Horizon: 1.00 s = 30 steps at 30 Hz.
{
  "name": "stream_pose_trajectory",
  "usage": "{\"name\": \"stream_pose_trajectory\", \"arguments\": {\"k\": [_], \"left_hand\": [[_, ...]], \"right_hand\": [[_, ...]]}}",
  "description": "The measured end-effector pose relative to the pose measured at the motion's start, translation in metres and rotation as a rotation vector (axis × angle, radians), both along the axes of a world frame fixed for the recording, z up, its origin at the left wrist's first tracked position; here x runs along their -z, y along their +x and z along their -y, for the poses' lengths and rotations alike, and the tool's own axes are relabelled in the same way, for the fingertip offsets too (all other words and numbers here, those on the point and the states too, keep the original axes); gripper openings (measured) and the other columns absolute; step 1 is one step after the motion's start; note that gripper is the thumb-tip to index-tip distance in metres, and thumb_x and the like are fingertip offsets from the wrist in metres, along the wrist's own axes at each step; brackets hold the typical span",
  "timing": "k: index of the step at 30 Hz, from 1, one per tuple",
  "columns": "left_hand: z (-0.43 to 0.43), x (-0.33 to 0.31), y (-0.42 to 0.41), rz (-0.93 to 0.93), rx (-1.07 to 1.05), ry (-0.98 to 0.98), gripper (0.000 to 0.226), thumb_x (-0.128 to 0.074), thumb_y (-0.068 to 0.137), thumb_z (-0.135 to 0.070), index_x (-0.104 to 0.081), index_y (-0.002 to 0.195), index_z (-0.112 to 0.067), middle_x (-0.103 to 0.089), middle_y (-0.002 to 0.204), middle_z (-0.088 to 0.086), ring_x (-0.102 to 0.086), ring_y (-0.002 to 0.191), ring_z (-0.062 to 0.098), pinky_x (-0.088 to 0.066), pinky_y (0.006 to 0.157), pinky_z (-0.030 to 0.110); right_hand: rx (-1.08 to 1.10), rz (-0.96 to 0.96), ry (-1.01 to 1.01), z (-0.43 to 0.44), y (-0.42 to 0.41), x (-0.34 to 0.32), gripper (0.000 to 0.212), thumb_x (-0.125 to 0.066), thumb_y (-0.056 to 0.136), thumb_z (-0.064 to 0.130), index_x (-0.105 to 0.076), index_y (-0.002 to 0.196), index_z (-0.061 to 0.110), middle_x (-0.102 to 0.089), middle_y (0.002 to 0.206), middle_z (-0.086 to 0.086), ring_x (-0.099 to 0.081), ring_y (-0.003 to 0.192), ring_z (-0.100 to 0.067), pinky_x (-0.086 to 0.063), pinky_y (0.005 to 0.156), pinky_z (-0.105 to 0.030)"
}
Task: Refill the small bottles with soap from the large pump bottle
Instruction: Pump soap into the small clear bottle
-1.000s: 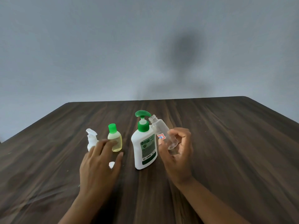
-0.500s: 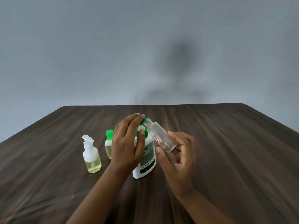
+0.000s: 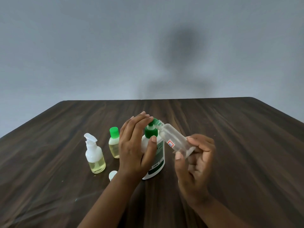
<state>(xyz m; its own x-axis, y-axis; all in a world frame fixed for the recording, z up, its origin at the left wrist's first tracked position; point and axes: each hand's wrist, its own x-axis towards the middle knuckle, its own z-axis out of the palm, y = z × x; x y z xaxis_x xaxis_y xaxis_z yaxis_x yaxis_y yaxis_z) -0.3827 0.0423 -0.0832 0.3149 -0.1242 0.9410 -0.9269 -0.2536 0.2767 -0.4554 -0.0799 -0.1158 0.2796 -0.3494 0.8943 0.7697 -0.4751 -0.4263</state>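
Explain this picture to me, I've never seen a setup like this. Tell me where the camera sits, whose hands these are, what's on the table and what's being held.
There is no machine here: a person works with bare hands, and one wide-angle camera on their head looks forward and down. On the dark wooden table stand a large pump bottle, white with a green pump head, a spray bottle with yellowish liquid, and a green-capped bottle; a loose white cap lies nearby. The left hand lays its fingers over the pump head. The right hand holds a clear small bottle, uncapped and tilted, its mouth at the pump's spout, seemingly ready to be filled.
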Motion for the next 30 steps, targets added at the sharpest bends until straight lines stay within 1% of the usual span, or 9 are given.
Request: {"name": "stream_pose_trajectory", "arguments": {"k": [2,4,6,9,12,15,23,27,30], "left_hand": [[0.0002,0.0018,0.0012,0.015,0.003,-0.007,0.031,-0.046,0.086,-0.022,-0.055,0.115,-0.013,-0.051,0.121,-0.012,-0.055,0.117,0.016,-0.047,0.088,0.052],[0.0005,0.0035,0.0021,0.018,-0.001,-0.017,0.031,-0.047,0.085,-0.021,-0.056,0.114,-0.013,-0.053,0.121,-0.011,-0.055,0.115,0.015,-0.048,0.088,0.052],[0.0014,0.0047,0.0015,-0.010,0.010,-0.037,0.032,-0.047,0.086,-0.021,-0.056,0.115,-0.012,-0.056,0.122,-0.004,-0.056,0.115,0.018,-0.049,0.086,0.051],[0.0013,0.0066,-0.0018,-0.043,0.001,-0.022,0.038,-0.047,0.088,-0.022,-0.055,0.122,-0.008,-0.056,0.127,0.009,-0.054,0.120,0.024,-0.048,0.090,0.051],[-0.0021,0.0062,-0.0039,-0.047,-0.012,0.006,0.043,-0.046,0.090,-0.024,-0.052,0.128,-0.007,-0.051,0.134,0.009,-0.051,0.125,0.023,-0.047,0.093,0.050],[-0.0026,0.0052,-0.0033,-0.060,-0.002,0.034,0.047,-0.047,0.090,-0.027,-0.049,0.131,-0.004,-0.049,0.137,0.012,-0.049,0.127,0.024,-0.047,0.095,0.051],[-0.0003,0.0034,-0.0015,-0.034,-0.036,0.036,0.043,-0.044,0.091,-0.031,-0.050,0.129,-0.011,-0.050,0.132,0.004,-0.052,0.123,0.021,-0.047,0.092,0.047],[0.0022,0.0054,0.0010,-0.012,-0.040,0.001,0.037,-0.044,0.091,-0.026,-0.062,0.115,-0.005,-0.057,0.121,0.001,-0.057,0.114,0.020,-0.049,0.084,0.052],[0.0015,0.0075,0.0005,-0.014,-0.032,-0.008,0.038,-0.043,0.090,-0.024,-0.061,0.118,-0.004,-0.057,0.123,0.003,-0.056,0.118,0.019,-0.047,0.089,0.051]], "right_hand": [[-0.015,0.000,0.002,0.0001,-0.0009,-0.0002,0.035,-0.060,0.091,0.026,-0.046,0.122,0.032,-0.044,0.118,0.011,-0.053,0.094,-0.018,-0.052,0.070,-0.035],[0.002,-0.003,-0.007,-0.0004,-0.0014,-0.0007,0.031,-0.058,0.092,0.026,-0.047,0.120,0.026,-0.043,0.119,0.012,-0.052,0.096,-0.014,-0.050,0.074,-0.027],[0.022,-0.006,-0.013,-0.0012,-0.0012,-0.0012,0.031,-0.057,0.094,0.031,-0.045,0.119,0.018,-0.042,0.119,0.014,-0.051,0.099,-0.010,-0.047,0.078,-0.022],[0.017,-0.013,-0.010,-0.0008,-0.0008,-0.0016,0.033,-0.054,0.096,0.036,-0.045,0.121,0.016,-0.043,0.120,0.013,-0.051,0.102,-0.011,-0.048,0.079,-0.027],[0.010,-0.022,-0.022,-0.0007,-0.0011,-0.0017,0.032,-0.057,0.095,0.031,-0.046,0.122,0.017,-0.043,0.121,0.012,-0.052,0.104,-0.013,-0.049,0.081,-0.032],[0.036,-0.012,-0.055,-0.0014,-0.0005,-0.0022,0.037,-0.061,0.087,0.017,-0.045,0.121,0.014,-0.044,0.120,0.013,-0.052,0.104,-0.010,-0.048,0.084,-0.026],[0.040,-0.001,-0.066,-0.0001,0.0013,0.0000,0.036,-0.060,0.085,0.015,-0.046,0.119,0.016,-0.044,0.120,0.012,-0.051,0.105,-0.009,-0.047,0.084,-0.023],[0.027,-0.010,-0.060,0.0009,0.0020,0.0009,0.029,-0.058,0.094,0.035,-0.043,0.115,0.020,-0.041,0.120,0.017,-0.049,0.102,-0.005,-0.046,0.080,-0.020],[0.024,-0.007,-0.068,0.0011,0.0026,0.0014,0.030,-0.059,0.092,0.034,-0.042,0.114,0.023,-0.040,0.119,0.019,-0.048,0.102,-0.005,-0.045,0.081,-0.020]]}}
